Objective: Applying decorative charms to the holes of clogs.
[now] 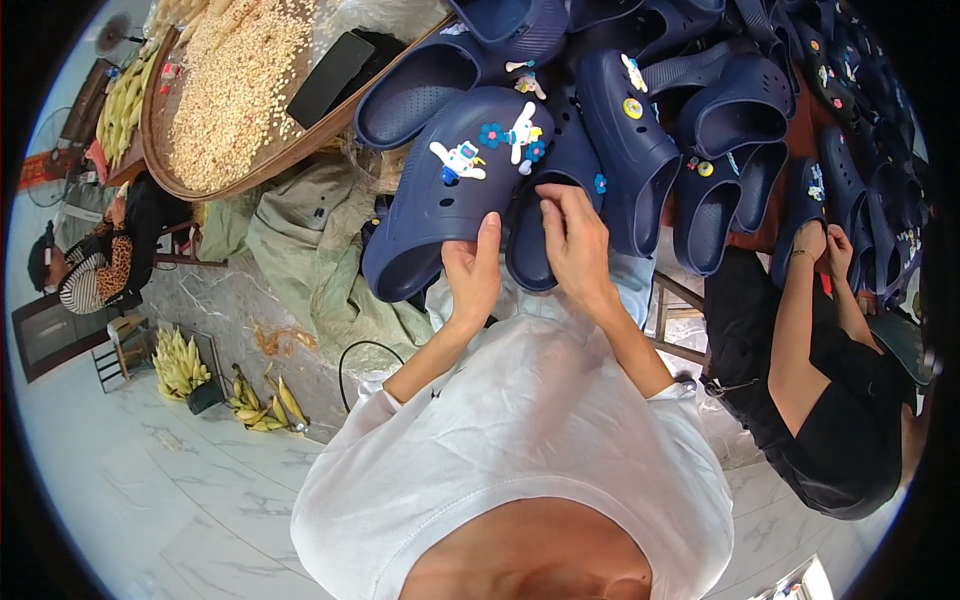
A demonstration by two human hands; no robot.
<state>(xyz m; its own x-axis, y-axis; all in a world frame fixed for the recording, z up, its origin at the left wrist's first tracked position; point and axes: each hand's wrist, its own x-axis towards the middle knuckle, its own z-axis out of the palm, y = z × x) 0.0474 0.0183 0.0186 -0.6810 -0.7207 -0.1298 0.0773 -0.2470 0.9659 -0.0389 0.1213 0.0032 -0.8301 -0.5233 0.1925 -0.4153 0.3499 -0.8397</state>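
Observation:
A large navy foam clog point(420, 205) lies in front of me, toe pointing away. White cartoon charms point(459, 160) and a blue flower charm point(490, 135) sit in its upper. My left hand point(475, 270) is closed on the near rim of its opening, thumb outside and fingers hidden inside. Just right of it is a second navy clog point(528, 265). My right hand point(580, 245) is over this one, fingers bent, thumb and index fingertips close together near its edge. Anything between those fingertips is too small or hidden to make out.
More navy clogs point(735, 115) are heaped ahead and to the right. A round tray point(255, 185) with pale kernels and a black phone-like slab point(345, 78) stands at the upper left. At right, a co-worker's hands point(822, 245) hold a clog. Corn point(180, 365) lies lower left.

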